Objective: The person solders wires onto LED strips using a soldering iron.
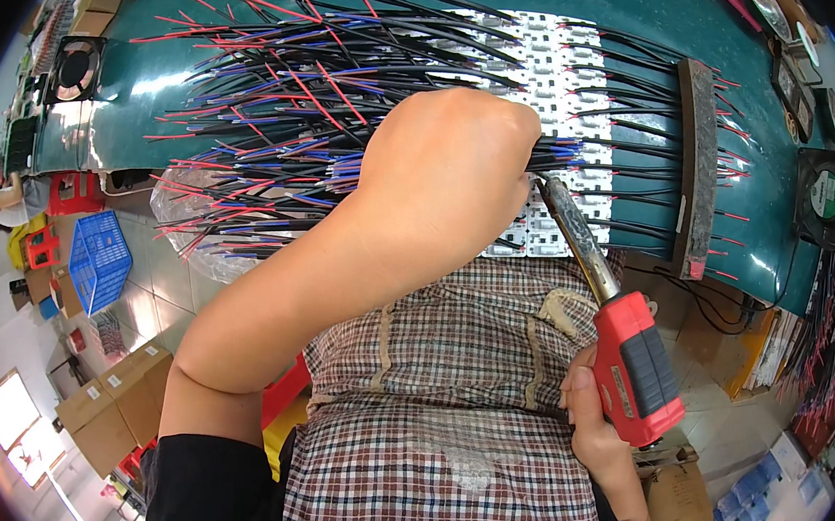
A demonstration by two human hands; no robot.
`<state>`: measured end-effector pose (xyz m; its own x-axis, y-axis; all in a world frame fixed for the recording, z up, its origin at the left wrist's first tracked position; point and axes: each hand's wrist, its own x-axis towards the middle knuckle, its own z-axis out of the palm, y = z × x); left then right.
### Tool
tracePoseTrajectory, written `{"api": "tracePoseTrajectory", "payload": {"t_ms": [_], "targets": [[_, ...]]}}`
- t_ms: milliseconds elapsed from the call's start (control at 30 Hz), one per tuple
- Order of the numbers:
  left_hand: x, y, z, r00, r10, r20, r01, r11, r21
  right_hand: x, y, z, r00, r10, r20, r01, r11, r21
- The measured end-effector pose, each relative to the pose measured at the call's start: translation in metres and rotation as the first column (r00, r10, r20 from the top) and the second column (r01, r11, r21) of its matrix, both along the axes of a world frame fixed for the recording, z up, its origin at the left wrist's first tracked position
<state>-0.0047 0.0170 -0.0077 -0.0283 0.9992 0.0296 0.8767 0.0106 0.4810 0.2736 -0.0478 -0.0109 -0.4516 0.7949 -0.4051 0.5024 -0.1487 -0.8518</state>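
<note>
My left hand [452, 163] is closed, back upward, over a panel of white circuit boards [559, 68]. It grips a bunch of thin cables [560, 154], whose blue ends stick out past its right side; the fingertips are hidden. In my right hand [592, 408] is a red and black soldering gun [638, 367], tilted up and leftward. Its metal tip touches or nearly touches the boards beside my left fingers. Many black cables [308, 44] with bare red and blue ends fan leftward from the panel. Others run to the right of it.
A dark bar [692, 171] lies across the right-hand cables on the green table [653, 12]. Small fans stand at the left [76, 69] and right [825, 199]. A blue crate [100, 260] and cardboard boxes [117, 402] are on the floor. Another person [16, 197] is at far left.
</note>
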Motion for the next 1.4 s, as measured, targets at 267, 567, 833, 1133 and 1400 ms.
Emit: {"api": "tracePoseTrajectory", "payload": {"t_ms": [267,567,833,1133,1400], "targets": [[0.000,0.001,-0.002,0.999,-0.003,-0.032,0.004,1.000,0.018,-0.007,-0.002,0.004,0.984,-0.078,-0.159,0.089,0.994,0.062],[-0.002,0.000,0.007,0.985,0.060,0.164,-0.054,0.998,-0.040,-0.008,0.000,0.009,0.962,-0.147,-0.231,0.154,0.988,0.012],[-0.006,-0.003,0.006,0.992,0.080,0.094,-0.094,0.983,0.157,-0.004,-0.004,0.008,0.960,-0.159,-0.229,0.161,0.987,-0.012],[0.004,-0.023,0.014,0.990,0.039,0.132,-0.049,0.996,0.072,0.011,-0.010,0.010,0.987,-0.054,-0.152,0.062,0.997,0.048],[0.011,-0.026,-0.003,0.999,0.031,0.022,-0.032,0.998,0.052,0.012,-0.009,0.010,0.997,-0.061,-0.038,0.063,0.997,0.055]]}}
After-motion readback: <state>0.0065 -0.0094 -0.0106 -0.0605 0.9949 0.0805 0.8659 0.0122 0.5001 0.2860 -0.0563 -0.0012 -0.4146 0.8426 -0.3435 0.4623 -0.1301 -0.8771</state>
